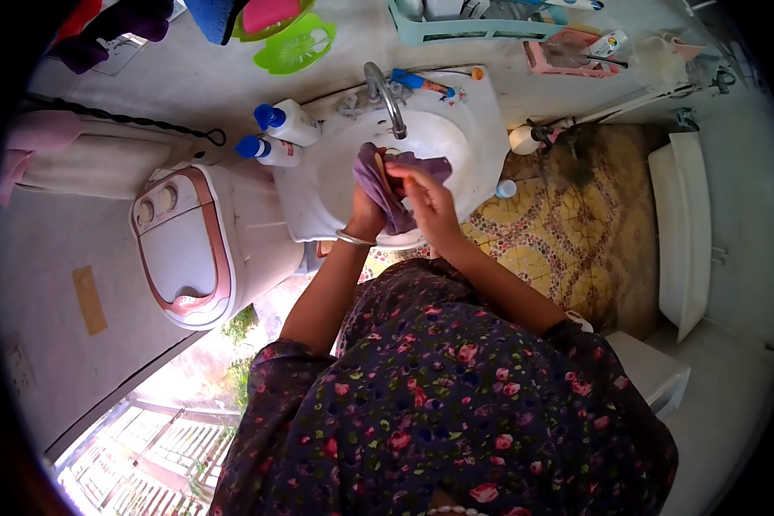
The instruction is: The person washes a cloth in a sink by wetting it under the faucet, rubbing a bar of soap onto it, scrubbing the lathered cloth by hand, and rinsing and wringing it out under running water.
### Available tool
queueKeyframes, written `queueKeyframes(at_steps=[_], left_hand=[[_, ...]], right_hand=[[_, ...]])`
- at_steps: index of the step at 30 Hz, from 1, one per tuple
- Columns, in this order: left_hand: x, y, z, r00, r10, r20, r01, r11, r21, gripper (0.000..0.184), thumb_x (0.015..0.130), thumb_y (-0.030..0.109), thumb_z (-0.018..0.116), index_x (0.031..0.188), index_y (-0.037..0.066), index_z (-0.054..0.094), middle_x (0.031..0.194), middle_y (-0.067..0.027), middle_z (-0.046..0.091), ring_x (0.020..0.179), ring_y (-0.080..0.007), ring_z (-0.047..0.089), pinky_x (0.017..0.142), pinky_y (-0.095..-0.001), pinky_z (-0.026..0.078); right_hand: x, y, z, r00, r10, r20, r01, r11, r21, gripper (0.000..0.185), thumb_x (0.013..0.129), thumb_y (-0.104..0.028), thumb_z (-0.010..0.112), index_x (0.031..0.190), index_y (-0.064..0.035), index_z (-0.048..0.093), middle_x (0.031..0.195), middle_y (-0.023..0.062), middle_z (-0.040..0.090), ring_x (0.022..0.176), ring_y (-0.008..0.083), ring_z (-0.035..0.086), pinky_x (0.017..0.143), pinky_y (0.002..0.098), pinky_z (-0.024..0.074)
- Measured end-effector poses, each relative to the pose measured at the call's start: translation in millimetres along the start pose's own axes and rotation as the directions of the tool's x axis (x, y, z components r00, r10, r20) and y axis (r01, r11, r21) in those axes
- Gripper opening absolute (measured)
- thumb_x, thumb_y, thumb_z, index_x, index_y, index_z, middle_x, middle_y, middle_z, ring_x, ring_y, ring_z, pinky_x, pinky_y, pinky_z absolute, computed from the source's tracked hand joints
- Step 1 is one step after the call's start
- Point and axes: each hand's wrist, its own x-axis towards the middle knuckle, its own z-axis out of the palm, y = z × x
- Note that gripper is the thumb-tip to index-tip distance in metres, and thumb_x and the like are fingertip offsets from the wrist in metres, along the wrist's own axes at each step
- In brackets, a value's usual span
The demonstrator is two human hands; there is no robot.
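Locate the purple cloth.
In the head view's upper middle, the purple cloth is in the left hand, beside the right hand, over the washbasin, near the faucet.

White washing machine [177, 249], green soap dish [297, 48]

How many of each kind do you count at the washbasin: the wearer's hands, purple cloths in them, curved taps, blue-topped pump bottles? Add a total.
Hands (left hand, right hand): 2
Purple cloth: 1
Curved tap: 1
Blue-topped pump bottles: 2
Total: 6
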Motion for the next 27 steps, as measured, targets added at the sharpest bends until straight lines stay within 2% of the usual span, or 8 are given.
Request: queueKeyframes(at_steps=[3,6,9,12,15,19,23,27], left_hand=[[12,17,-4,0.996,-0.039,0.075,0.044,0.997,-0.059,0.035,0.095,0.037,0.043,0.119,0.011,0.043,0.109,-0.0058,0.054,0.096,-0.0208,0.057,0.085,-0.038,0.048],[-4,43,45,0.983,-0.059,-0.174,0.012,0.967,-0.256,0.028,0.091,0.028,0.053,0.112,0.009,0.049,0.09,-0.0032,0.052,0.081,-0.0171,0.054,0.073,-0.0319,0.048],[11,33,29,0.99,0.065,-0.123,-0.082,0.987,-0.136,0.029,0.092,0.024,0.053,0.116,0.008,0.048,0.095,-0.003,0.053,0.084,-0.0162,0.053,0.078,-0.0301,0.046],[6,40,11,0.947,0.313,-0.078,-0.278,0.915,0.291,0.032,0.09,0.018,0.054,0.119,0.006,0.046,0.098,-0.0024,0.054,0.087,-0.0151,0.053,0.08,-0.0289,0.045],[-9,40,17,0.793,0.582,0.18,-0.488,0.431,0.759,0.034,0.087,0.014,0.056,0.118,0.004,0.046,0.095,-0.0038,0.054,0.086,-0.0196,0.054,0.082,-0.0298,0.044],[-37,30,34,0.896,0.358,0.262,-0.338,0.17,0.925,0.044,0.076,0.001,0.046,0.119,0.006,0.046,0.119,-0.0165,0.045,0.112,-0.0339,0.044,0.1,-0.0382,0.031],[-54,28,45,0.936,0.176,0.305,-0.351,0.528,0.773,0.047,0.078,0.004,0.043,0.125,0.008,0.044,0.119,-0.0169,0.04,0.113,-0.0308,0.039,0.103,-0.0382,0.025],[-40,12,45,0.85,0.523,0.069,-0.34,0.444,0.829,0.029,0.097,0.021,0.039,0.117,0.003,0.048,0.104,-0.0089,0.053,0.086,-0.0152,0.054,0.08,-0.0268,0.044]], right_hand=[[1,28,-33,0.862,0.061,-0.503,-0.06,0.998,0.019,0.05,0.094,-0.04,0.045,0.133,-0.0095,0.038,0.135,0.0111,0.041,0.125,0.0226,0.037,0.102,0.0448,0.0282],[-3,71,-14,0.547,0.834,-0.071,-0.707,0.505,0.495,0.078,0.079,-0.073,0.038,0.14,-0.0264,0.026,0.146,0.0091,0.023,0.132,0.031,0.025,0.098,0.0676,0.0177],[-8,73,15,0.735,0.429,0.524,-0.575,-0.013,0.818,0.064,0.087,-0.064,0.035,0.131,-0.0176,0.041,0.13,0.0065,0.045,0.12,0.0262,0.042,0.094,0.0507,0.0399],[6,90,-1,0.904,0.19,0.384,-0.38,-0.055,0.923,0.045,0.093,-0.05,0.037,0.114,-0.0128,0.051,0.105,0.0022,0.058,0.094,0.0155,0.056,0.077,0.0345,0.0498],[25,59,-2,0.795,0.605,0.048,-0.296,0.317,0.901,0.03,0.093,-0.038,0.045,0.105,-0.0117,0.05,0.096,0.0009,0.059,0.072,0.0088,0.056,0.059,0.0268,0.0485],[55,45,8,0.732,0.669,-0.126,-0.346,0.524,0.778,0.031,0.093,-0.035,0.046,0.102,-0.006,0.048,0.097,0.0074,0.058,0.085,0.0154,0.06,0.067,0.0301,0.0512],[55,40,-2,0.762,0.646,-0.032,-0.438,0.552,0.709,0.035,0.091,-0.04,0.049,0.092,-0.0047,0.052,0.082,0.0078,0.06,0.07,0.0184,0.06,0.064,0.0332,0.0509],[49,41,23,0.727,0.656,-0.203,-0.432,0.666,0.607,0.03,0.09,-0.036,0.051,0.086,-0.0061,0.053,0.076,0.0045,0.057,0.063,0.0134,0.057,0.057,0.0284,0.0481]])
